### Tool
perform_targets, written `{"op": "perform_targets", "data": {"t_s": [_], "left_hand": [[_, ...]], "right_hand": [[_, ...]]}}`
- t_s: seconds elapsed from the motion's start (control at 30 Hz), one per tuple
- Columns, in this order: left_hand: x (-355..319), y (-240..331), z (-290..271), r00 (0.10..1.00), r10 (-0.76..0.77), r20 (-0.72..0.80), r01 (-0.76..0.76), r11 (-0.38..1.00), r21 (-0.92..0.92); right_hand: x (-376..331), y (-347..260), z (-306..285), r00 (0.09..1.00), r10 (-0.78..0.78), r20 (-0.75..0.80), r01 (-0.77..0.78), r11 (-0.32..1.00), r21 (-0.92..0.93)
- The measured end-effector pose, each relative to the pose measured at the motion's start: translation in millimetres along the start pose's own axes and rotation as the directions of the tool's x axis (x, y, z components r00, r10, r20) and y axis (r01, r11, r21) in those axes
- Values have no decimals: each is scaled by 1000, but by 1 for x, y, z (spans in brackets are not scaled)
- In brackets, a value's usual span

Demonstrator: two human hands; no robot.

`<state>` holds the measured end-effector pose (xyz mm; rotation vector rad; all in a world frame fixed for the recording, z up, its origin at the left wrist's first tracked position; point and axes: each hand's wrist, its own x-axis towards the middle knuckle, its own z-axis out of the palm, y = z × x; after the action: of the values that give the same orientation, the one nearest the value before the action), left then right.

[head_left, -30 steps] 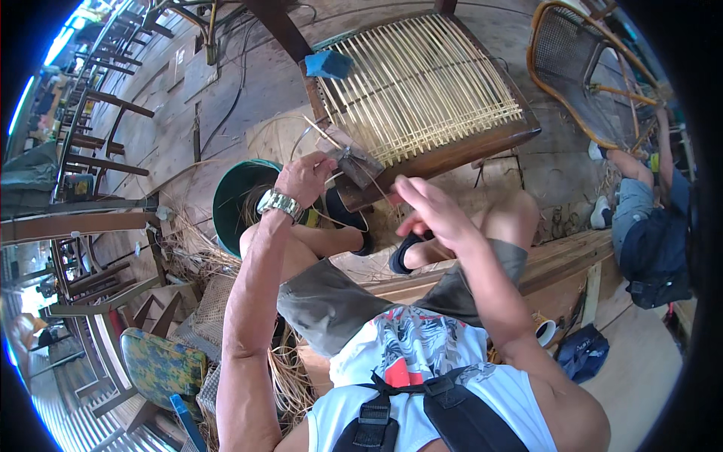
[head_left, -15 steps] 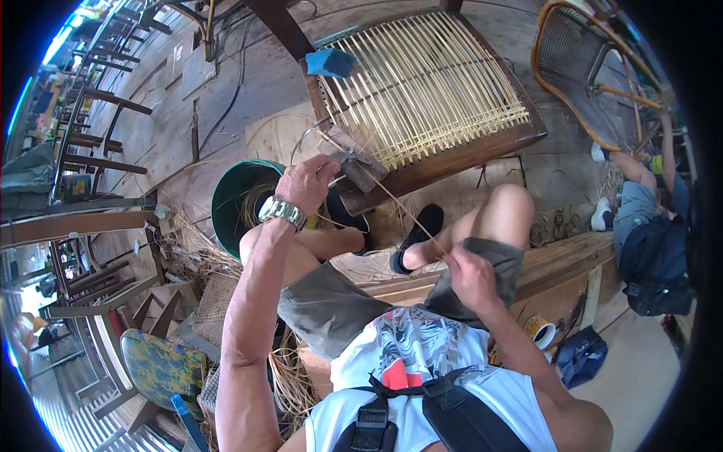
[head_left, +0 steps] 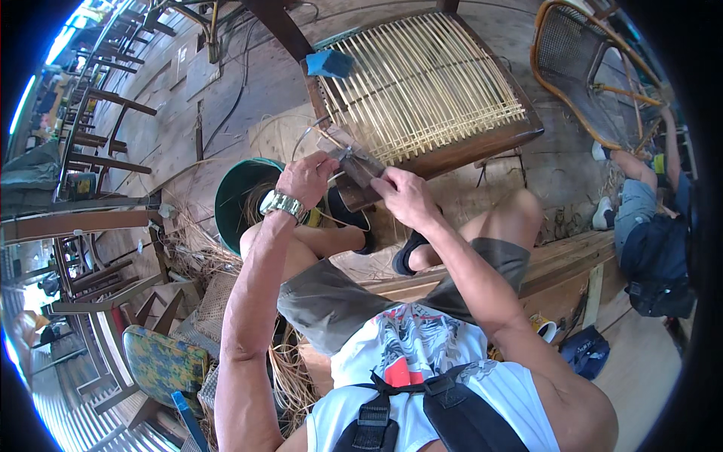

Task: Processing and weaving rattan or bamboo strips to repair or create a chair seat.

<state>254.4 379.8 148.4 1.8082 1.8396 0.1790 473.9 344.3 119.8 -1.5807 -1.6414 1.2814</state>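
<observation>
The cane strand (head_left: 329,143) sat at the near corner of the wooden chair-seat frame (head_left: 482,143), and both hands met right over it. The left hand (head_left: 307,178), a metal watch (head_left: 280,203) on its wrist, had its fingers (head_left: 325,167) pinched on the strand where it came off the frame; the right hand (head_left: 407,197) was clenched around a small dark tool or block (head_left: 360,167), though what exactly it was could not be made out. To do this well, I'd say the strand wanted steady tension from the left while the right guided it squarely into the corner, with no twist and no slack, so it would lie flat beside its neighbours. The strand looked thin, pale and springy, looping loosely off toward the floor. The seat itself was a dark frame crossed by a close run of pale parallel canes, one direction only so far, tilted up from the person's knees. A blue block (head_left: 329,63) rested on its far corner. A green bucket (head_left: 233,203) holding cane stood just beside the left knee, loose cane lay on the plank floor (head_left: 248,83), and a rattan chair (head_left: 595,68) stood well apart at right.
</observation>
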Motion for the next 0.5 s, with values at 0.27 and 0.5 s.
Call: {"op": "perform_targets", "data": {"t_s": [0.27,0.5], "left_hand": [[-7,-7,-1,1000,2,-12,-2,1000,10],[1,-9,4,1000,10,19,-9,1000,-24]], "right_hand": [[-122,41,-64,990,104,93,-94,991,-99],[-26,-25,-46,955,162,247,-227,937,266]]}}
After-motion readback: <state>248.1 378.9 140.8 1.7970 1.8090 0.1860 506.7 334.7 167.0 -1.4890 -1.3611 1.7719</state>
